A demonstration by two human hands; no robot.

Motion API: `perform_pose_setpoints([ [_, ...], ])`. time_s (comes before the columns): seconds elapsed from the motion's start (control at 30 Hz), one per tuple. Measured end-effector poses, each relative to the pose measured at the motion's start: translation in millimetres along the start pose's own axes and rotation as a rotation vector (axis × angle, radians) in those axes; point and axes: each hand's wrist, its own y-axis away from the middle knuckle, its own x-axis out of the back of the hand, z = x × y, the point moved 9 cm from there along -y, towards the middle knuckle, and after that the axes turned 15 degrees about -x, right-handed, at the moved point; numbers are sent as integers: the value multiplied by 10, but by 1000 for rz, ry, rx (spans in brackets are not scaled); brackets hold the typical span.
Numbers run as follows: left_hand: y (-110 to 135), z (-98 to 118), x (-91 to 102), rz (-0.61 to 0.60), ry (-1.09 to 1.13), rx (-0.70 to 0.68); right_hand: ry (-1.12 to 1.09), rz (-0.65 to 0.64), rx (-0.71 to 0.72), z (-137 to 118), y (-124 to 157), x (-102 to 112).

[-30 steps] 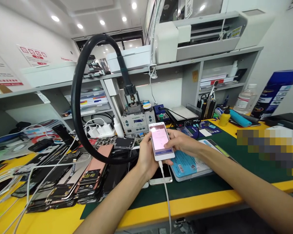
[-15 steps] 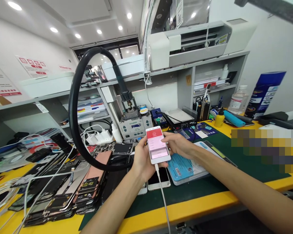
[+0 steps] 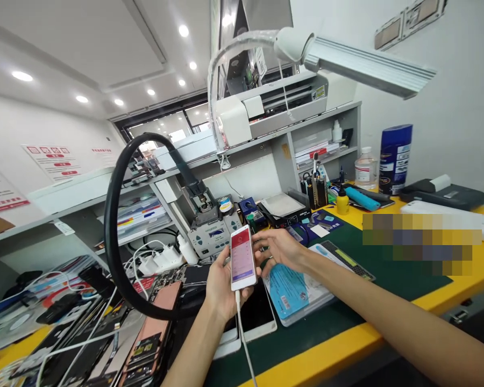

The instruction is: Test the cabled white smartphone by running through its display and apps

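My left hand is wrapped round a white smartphone, which it holds upright and slightly tilted. The lit screen has a red band at the top, pale rows below and a purple strip near the bottom. From the phone's lower end hangs a plugged-in white charging cable. At the phone's right edge is my right hand, its fingers apart and loosely bent; whether any fingertip touches the phone's side I cannot tell. Beneath the hands lie a white-framed phone and a blue packet.
Stacked phone parts and loose cables crowd the left side. A hot-air station with a thick black hose stands behind. A lamp reaches overhead. Bottles, including a yellow one, line the back right of the green mat.
The camera view has tilted and turned. My right fingers have drawn back from the screen to the phone's right edge. The screen now shows a purple strip instead of a grey-shaded lower part.
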Motion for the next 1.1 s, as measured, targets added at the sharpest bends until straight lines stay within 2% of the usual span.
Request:
perform_pose_setpoints([
  [0.13,14,41,-154,-127,-11,-75,-27,128,23,-18,-11,133],
  [0.27,52,49,-280,-182,-8,-109,-4,168,24,-8,-20,164],
  [0.43,69,4,-277,-134,-95,-95,39,190,46,-3,-5,110],
  [0.7,92,-41,-166,-37,-308,-168,31,196,50,31,1,61],
  [0.93,134,10,-255,-24,-383,-248,22,196,49,58,-14,80],
  [1.03,155,4,-298,-23,-351,-242,25,238,68,58,-27,118],
  [1.1,157,-48,-277,-3,-307,-190,22,301,123,-1,-21,191],
])
